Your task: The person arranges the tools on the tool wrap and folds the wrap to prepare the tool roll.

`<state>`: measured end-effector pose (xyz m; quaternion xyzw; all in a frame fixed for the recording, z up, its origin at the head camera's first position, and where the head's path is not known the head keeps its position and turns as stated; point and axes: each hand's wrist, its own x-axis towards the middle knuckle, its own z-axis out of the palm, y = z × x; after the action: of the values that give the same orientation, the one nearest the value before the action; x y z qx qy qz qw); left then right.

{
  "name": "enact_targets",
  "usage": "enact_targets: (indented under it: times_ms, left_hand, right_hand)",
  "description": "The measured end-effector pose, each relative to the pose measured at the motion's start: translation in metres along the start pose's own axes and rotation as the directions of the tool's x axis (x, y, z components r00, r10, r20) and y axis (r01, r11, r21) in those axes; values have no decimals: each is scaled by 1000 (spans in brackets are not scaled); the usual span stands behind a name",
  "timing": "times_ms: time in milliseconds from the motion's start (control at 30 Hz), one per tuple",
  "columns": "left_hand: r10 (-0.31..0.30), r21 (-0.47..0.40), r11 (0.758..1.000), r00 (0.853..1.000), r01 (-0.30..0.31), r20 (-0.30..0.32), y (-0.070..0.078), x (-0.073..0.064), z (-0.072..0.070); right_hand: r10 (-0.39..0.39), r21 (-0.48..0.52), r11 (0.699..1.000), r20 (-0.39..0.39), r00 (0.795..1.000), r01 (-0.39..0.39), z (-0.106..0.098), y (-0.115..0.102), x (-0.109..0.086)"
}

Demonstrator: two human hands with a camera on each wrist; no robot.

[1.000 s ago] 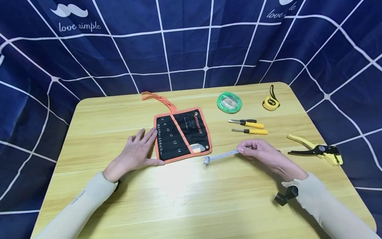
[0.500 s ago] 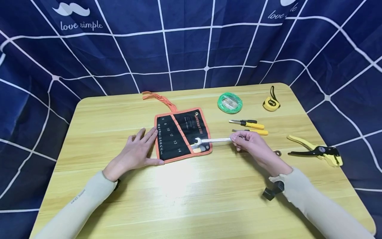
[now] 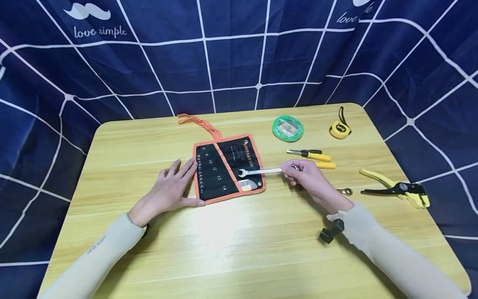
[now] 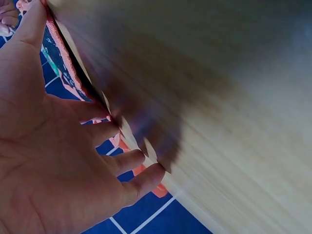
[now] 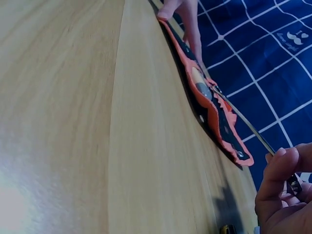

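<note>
A black fabric tool pouch (image 3: 209, 176) with orange trim and numbered slots lies flat on the table. My left hand (image 3: 169, 187) rests along its left edge, fingers straight and spread; the left wrist view shows the fingertips at the orange trim. Between thumb and fingers, my right hand (image 3: 304, 176) pinches a silver combination wrench (image 3: 263, 171) near its ring end. The wrench's open-jaw end is over the pouch, close to the slanted orange pocket edge. Whether it touches the cloth, I cannot tell. A grey and cream item (image 3: 247, 185) sits in the lowest pocket.
Another wrench (image 3: 347, 191) lies partly hidden under my right wrist. Beyond are yellow-handled screwdrivers (image 3: 317, 157), a green wire coil (image 3: 287, 128) and a tape measure (image 3: 340, 129). Yellow-and-black wire strippers (image 3: 403, 187) lie at the right. Orange ties (image 3: 201, 124) trail behind the pouch.
My right hand has carried the wrench left and farther from me, from the table beside the pouch to over its pockets. The second wrench has come into sight. My left hand stays put.
</note>
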<state>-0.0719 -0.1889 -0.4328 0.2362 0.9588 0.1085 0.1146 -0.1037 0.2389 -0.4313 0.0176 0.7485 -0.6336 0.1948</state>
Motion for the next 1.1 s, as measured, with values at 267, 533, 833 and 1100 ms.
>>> enact_targets:
  times_ms: [267,533,833,1100]
  left_hand:
    - [6,12,1000,1000,-6,0,2,1,3]
    - [22,13,1000,999,-21,-29,0,2,6]
    - [26,29,999,998,-24,-54,-2,1,4]
    - [10,45,999,999,-8,-31,-1,1,3]
  right_hand:
    - [2,-35,999,35,999,-1,7,1,8]
    - [26,-184,983,80,996,-10,14,-2,16]
    - [12,-300,954,93,996,17,27,-9,29]
    - [-116,-513,843,127,985,165,41,-20,33]
